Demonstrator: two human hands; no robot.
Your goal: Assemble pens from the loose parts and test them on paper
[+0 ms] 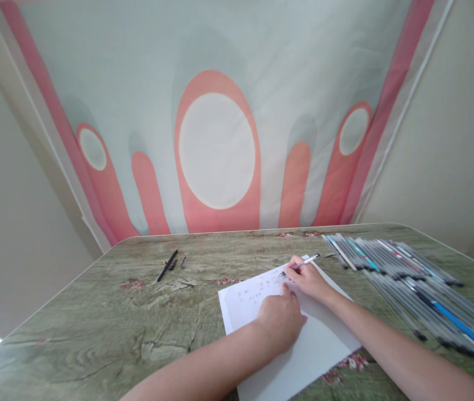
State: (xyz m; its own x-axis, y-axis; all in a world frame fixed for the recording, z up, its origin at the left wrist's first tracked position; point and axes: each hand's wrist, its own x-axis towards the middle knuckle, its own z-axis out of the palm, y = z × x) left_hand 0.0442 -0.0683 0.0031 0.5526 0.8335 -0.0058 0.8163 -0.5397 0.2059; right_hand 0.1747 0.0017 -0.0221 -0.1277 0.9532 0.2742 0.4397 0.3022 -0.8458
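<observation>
A white sheet of paper (287, 351) lies at a slant on the table, with small handwritten marks across its upper part. My right hand (307, 278) is closed around a pen (307, 260) with a clear barrel and a dark end, its tip down at the writing. Just below, my left hand (281, 317) rests on the paper and holds nothing. Its index finger stretches toward the pen tip and its thumb sticks out to the right; the other fingers are partly hidden.
Many grey pens or refills (399, 259), some with blue, teal or red parts, lie in rows on the right of the wood-patterned table (136, 328). A black pen (167, 265) and small dark pieces (184, 262) lie at the left. Behind hangs a patterned cloth (220, 44).
</observation>
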